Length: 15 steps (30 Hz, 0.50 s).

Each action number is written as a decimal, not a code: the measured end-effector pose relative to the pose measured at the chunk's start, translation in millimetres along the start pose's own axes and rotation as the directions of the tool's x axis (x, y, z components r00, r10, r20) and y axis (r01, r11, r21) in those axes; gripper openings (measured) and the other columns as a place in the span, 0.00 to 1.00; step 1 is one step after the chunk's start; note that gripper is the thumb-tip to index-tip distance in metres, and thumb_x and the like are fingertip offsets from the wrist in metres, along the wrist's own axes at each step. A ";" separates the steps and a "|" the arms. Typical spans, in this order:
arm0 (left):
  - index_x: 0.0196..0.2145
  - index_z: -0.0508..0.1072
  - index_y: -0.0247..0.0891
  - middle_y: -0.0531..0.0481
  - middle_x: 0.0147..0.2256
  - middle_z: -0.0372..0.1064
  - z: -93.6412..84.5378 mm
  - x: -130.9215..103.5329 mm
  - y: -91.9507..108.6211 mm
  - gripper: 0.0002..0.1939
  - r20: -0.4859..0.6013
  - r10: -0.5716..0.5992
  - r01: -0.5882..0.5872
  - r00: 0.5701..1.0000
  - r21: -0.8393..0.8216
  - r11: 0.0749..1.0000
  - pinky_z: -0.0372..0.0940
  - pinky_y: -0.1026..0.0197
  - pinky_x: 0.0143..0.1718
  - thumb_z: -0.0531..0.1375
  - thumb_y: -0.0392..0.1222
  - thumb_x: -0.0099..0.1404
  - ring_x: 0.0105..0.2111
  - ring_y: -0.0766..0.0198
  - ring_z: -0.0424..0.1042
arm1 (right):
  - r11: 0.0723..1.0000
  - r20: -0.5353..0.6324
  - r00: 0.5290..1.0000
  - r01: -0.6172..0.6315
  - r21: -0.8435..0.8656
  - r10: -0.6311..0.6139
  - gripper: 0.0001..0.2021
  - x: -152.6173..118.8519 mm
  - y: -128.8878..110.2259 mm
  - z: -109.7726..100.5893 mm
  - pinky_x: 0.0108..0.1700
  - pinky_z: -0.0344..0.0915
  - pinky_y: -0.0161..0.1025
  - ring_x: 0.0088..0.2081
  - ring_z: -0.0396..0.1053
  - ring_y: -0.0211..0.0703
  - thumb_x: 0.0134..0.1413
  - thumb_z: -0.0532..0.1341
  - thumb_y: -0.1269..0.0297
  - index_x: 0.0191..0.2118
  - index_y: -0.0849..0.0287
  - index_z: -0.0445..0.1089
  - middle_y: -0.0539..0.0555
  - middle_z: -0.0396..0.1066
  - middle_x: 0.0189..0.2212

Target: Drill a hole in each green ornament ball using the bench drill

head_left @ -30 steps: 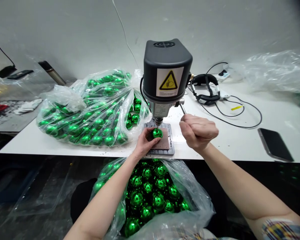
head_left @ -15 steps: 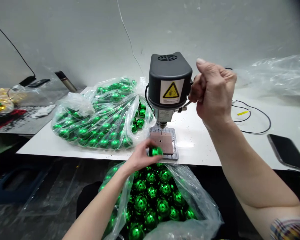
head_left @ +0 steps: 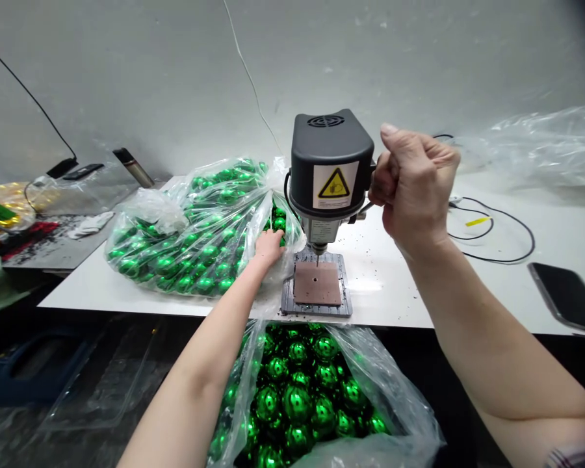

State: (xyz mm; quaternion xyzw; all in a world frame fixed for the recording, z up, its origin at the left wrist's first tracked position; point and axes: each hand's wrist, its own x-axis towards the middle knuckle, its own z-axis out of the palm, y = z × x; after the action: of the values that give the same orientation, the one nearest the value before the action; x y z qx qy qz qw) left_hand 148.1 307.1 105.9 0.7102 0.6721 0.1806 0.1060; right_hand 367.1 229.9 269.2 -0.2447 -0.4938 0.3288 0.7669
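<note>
My left hand (head_left: 270, 246) reaches into the mouth of the clear plastic bag (head_left: 195, 214) on the table, among shiny green ball ornaments (head_left: 279, 222). Its fingertips are partly hidden there, so I cannot make out whether they grip a ball. With its fingers curled, my right hand (head_left: 416, 185) holds the feed handle (head_left: 368, 207) of a small black drill press (head_left: 332, 156). Under the drill bit lies a brown square plate (head_left: 316, 289) with a small hole, set on the grey base (head_left: 347, 307). Below the table edge sits a second open bag (head_left: 394, 390) of green balls.
A phone (head_left: 565, 296) lies at the table's right edge. Behind my right arm are a looped black cable (head_left: 531, 237) and crumpled clear plastic (head_left: 556, 146). Dark shavings dot the white tabletop. Leftward are a flask (head_left: 134, 169), a white glove (head_left: 91, 224) and gold ornaments (head_left: 4, 224).
My left hand, which held a green ball in front of the plate, has moved up and left into the bag on the table. My right hand keeps its hold on the handle.
</note>
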 end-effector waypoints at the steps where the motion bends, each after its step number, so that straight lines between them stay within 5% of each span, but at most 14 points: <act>1: 0.43 0.74 0.35 0.41 0.40 0.72 -3.0 -2.5 -1.6 0.15 -0.036 -0.013 0.011 0.999 -0.062 0.998 0.65 0.50 0.49 0.66 0.33 0.57 0.47 0.48 0.72 | 1.000 0.003 1.000 0.003 -0.004 -0.003 0.24 0.2 0.3 -0.3 0.12 0.39 0.37 0.11 0.46 0.30 0.59 0.61 0.71 0.14 0.55 0.55 0.44 0.51 0.09; 3: 0.47 0.72 0.36 0.45 0.37 0.72 -14.2 -13.6 -4.6 0.17 -0.104 -0.093 0.048 0.990 -0.380 0.924 0.67 0.54 0.45 0.65 0.39 0.60 0.40 0.55 0.73 | 1.000 0.012 1.000 0.001 -0.013 -0.001 0.24 0.6 1.3 -0.9 0.13 0.40 0.36 0.11 0.46 0.30 0.60 0.61 0.69 0.14 0.56 0.55 0.44 0.52 0.10; 4: 0.48 0.71 0.37 0.47 0.35 0.72 -21.3 -21.7 -5.5 0.18 -0.090 -0.154 0.070 0.984 -0.599 0.798 0.69 0.55 0.42 0.65 0.42 0.61 0.37 0.58 0.74 | 1.000 0.010 1.000 0.001 -0.010 -0.001 0.24 0.9 2.0 -1.1 0.12 0.40 0.36 0.11 0.46 0.30 0.60 0.61 0.69 0.14 0.56 0.55 0.44 0.52 0.10; 6: 0.47 0.70 0.36 0.48 0.35 0.73 -35.2 -41.4 -5.3 0.18 0.054 -0.216 0.135 0.975 -0.915 0.380 0.71 0.56 0.40 0.66 0.44 0.60 0.34 0.62 0.74 | 1.000 0.008 1.000 0.008 0.009 -0.008 0.24 1.3 3.1 -1.3 0.12 0.39 0.36 0.11 0.47 0.30 0.60 0.61 0.69 0.14 0.56 0.56 0.44 0.52 0.10; 9: 0.44 0.71 0.34 0.44 0.39 0.75 -47.2 -72.7 0.8 0.16 0.303 -0.137 0.298 0.943 -0.953 -0.056 0.73 0.54 0.45 0.67 0.43 0.61 0.38 0.61 0.76 | 0.999 -0.006 1.000 0.029 0.034 -0.029 0.24 1.4 4.1 -0.9 0.11 0.38 0.36 0.10 0.46 0.30 0.59 0.62 0.70 0.14 0.56 0.56 0.44 0.52 0.09; 15: 0.48 0.71 0.31 0.39 0.45 0.76 -37.3 -105.9 19.6 0.14 0.439 -0.050 0.415 0.897 -0.876 -0.246 0.73 0.55 0.49 0.62 0.40 0.67 0.44 0.57 0.77 | 1.000 0.009 1.000 0.025 0.009 -0.025 0.25 1.0 4.4 -1.1 0.12 0.39 0.35 0.11 0.46 0.28 0.60 0.64 0.65 0.15 0.56 0.55 0.43 0.52 0.10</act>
State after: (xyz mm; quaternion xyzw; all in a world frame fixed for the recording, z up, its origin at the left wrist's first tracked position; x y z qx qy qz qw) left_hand 147.9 197.1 135.6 0.2386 0.3909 0.5183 0.7223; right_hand 367.3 233.5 266.3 -0.2336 -0.4989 0.3223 0.7698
